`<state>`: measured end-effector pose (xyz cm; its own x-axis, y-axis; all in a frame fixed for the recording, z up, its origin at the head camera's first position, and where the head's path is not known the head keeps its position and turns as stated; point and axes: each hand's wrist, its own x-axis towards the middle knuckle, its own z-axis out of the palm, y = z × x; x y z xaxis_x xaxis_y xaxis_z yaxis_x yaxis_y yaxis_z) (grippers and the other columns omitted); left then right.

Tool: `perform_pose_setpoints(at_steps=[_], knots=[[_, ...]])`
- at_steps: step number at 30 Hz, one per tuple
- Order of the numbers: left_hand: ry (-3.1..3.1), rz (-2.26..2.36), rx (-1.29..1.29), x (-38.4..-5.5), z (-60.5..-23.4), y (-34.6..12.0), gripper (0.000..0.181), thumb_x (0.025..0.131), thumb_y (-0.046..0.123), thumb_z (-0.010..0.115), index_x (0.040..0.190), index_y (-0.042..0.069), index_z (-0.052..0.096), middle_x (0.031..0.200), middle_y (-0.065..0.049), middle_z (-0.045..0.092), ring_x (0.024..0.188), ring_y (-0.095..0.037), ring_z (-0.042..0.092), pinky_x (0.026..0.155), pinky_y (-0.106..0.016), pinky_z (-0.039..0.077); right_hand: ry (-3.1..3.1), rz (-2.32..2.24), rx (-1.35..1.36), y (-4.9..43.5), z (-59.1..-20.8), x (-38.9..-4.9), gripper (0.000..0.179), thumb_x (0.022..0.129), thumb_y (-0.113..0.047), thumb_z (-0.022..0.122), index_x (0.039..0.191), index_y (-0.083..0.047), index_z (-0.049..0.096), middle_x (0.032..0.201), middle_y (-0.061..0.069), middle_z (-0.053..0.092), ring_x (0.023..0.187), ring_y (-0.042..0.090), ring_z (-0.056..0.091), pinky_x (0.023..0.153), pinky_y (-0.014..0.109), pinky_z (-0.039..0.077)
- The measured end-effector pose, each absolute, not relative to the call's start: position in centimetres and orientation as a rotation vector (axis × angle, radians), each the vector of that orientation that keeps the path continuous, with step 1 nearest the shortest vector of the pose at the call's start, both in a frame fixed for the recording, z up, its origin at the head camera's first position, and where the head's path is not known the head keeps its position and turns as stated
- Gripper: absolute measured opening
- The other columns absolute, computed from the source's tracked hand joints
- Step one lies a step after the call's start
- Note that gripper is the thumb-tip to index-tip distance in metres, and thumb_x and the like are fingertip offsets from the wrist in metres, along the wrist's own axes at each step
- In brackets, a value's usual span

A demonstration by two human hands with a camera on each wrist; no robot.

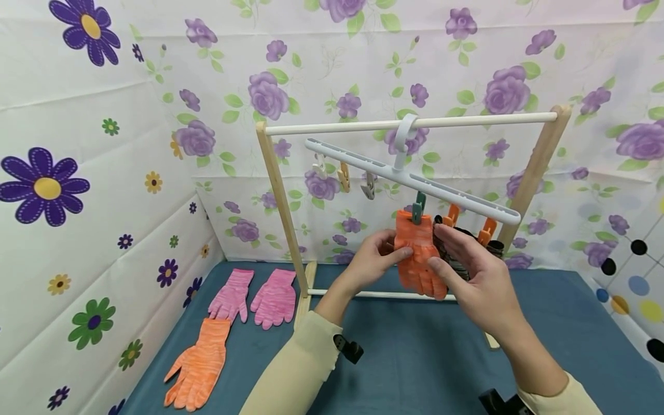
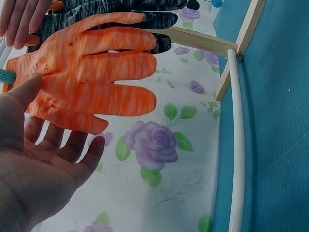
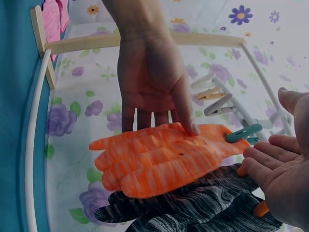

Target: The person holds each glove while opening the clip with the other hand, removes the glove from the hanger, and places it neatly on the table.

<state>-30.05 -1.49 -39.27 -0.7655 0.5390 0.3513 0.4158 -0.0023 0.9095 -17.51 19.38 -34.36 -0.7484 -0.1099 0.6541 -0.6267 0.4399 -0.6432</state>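
Note:
An orange knit glove (image 1: 417, 253) hangs fingers down from a green clip (image 1: 418, 207) on a white hanger (image 1: 358, 163). My left hand (image 1: 369, 262) pinches the glove's side edge, thumb on the front and fingers behind, as the right wrist view shows. Beside the glove's other edge is my right hand (image 1: 479, 282), its fingers extended near the cuff and clips. Black-and-grey knit gloves (image 3: 207, 203) hang just behind the orange one from orange clips (image 1: 486, 231); in the head view my right hand partly hides them.
The hanger hooks over the white top rod (image 1: 332, 126) of a wooden rack (image 1: 280, 202) and slopes down rightward. Several unused clips (image 1: 343, 177) dangle at its left. On the blue cloth lie two pink gloves (image 1: 275, 300) and another orange glove (image 1: 199, 366). Flowered sheets surround the table.

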Motion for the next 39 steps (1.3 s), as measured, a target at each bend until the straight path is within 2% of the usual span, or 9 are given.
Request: perform_pose_setpoints(at_steps=[9,15,22,28,30,35,39], knots=[[2.109,1.93,1.002,-29.3,-39.1,-1.9,0.026,0.108,0.019,0.066,0.13,0.005,0.069,0.111,-0.007,0.072,0.094,-0.018,0.07,0.085,-0.043,0.06,-2.172,1.257,0.634,18.9,-34.2,-17.8,0.063,0.101,-0.006,0.075,0.159,-0.012,0.05,0.157,0.007,0.053,0.144,0.021,0.051,0.111,0.017,0.039],[2.096,1.93,1.017,-29.0,-39.1,-1.9,0.023,0.108,0.02,0.066,0.124,0.003,0.069,0.106,-0.008,0.073,0.092,-0.018,0.071,0.083,-0.038,0.061,-2.184,1.256,0.641,18.5,-34.0,-18.0,0.07,0.1,-0.008,0.076,0.162,-0.015,0.044,0.161,0.007,0.049,0.148,0.026,0.048,0.112,0.016,0.038],[2.108,1.912,1.055,-28.5,-38.9,-1.9,0.024,0.108,0.021,0.066,0.125,0.005,0.07,0.105,-0.007,0.074,0.09,-0.018,0.071,0.081,-0.035,0.06,-2.166,1.209,0.657,18.1,-33.8,-18.5,0.08,0.099,-0.01,0.078,0.166,-0.018,0.036,0.166,0.008,0.04,0.151,0.03,0.042,0.113,0.016,0.035],[2.106,1.896,1.077,-28.2,-38.7,-2.0,0.024,0.108,0.02,0.066,0.126,0.003,0.069,0.105,-0.008,0.074,0.09,-0.016,0.071,0.08,-0.035,0.061,-2.162,1.222,0.643,17.5,-33.5,-19.3,0.078,0.101,-0.013,0.076,0.167,-0.017,0.034,0.167,0.01,0.039,0.152,0.03,0.04,0.112,0.014,0.034],[2.108,1.888,1.085,-28.1,-38.7,-2.1,0.024,0.108,0.019,0.066,0.125,0.002,0.069,0.105,-0.008,0.074,0.09,-0.016,0.071,0.079,-0.035,0.061,-2.164,1.228,0.628,17.3,-33.3,-19.7,0.074,0.104,-0.015,0.073,0.167,-0.016,0.034,0.166,0.012,0.04,0.152,0.029,0.041,0.114,0.019,0.037],[2.106,1.878,1.102,-27.9,-38.6,-2.1,0.024,0.109,0.017,0.064,0.125,0.0,0.068,0.105,-0.01,0.074,0.088,-0.015,0.071,0.077,-0.036,0.061,-2.183,1.243,0.561,16.7,-32.8,-20.6,0.063,0.11,-0.026,0.063,0.166,-0.012,0.036,0.164,0.014,0.043,0.149,0.029,0.044,0.113,0.043,0.041],[2.08,1.877,1.115,-27.8,-38.5,-2.1,0.026,0.11,0.015,0.062,0.13,0.0,0.067,0.109,-0.013,0.074,0.09,-0.016,0.071,0.079,-0.035,0.06,-2.209,1.277,0.489,16.3,-32.4,-21.2,0.061,0.113,-0.036,0.054,0.165,-0.007,0.037,0.162,0.016,0.045,0.147,0.031,0.046,0.112,0.05,0.043]])
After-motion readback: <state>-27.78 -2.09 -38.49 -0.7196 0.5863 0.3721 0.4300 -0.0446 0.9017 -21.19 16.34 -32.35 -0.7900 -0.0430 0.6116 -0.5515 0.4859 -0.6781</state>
